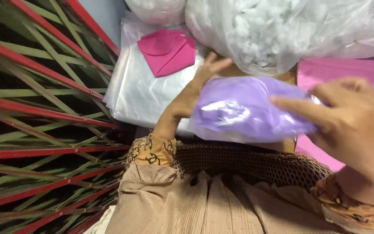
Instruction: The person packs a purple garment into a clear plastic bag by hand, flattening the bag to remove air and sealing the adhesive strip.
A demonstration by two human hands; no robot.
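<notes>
Left hand: my left hand is raised from the wrist, palm turned toward the purple pouch, fingers spread and pointing up and to the right. It lies against the pouch's left end; I cannot tell whether it grips or merely steadies, since the pouch hides the palm.
Right hand: my right hand comes in from the right, close to the camera and blurred. Its forefinger and thumb stretch leftward over the pouch's right end and press on the plastic, grasping it.
Purple pouch, position: held between both hands in front of my chest, above my beige lap.
Purple pouch, axis: the long axis runs left to right, nearly level, with the rounded ends toward each hand.
Count, hands: two, both mine.
Count, purple pouches: one.
Count, pink folded pieces: one pink fabric piece, lying on the stack of clear plastic sheets.
Count, large clear bags: two clear bags of white stuffing, possibly more beyond the frame.
Surroundings: a red and green woven frame fills the left side; a pink surface lies behind my right hand.
</notes>
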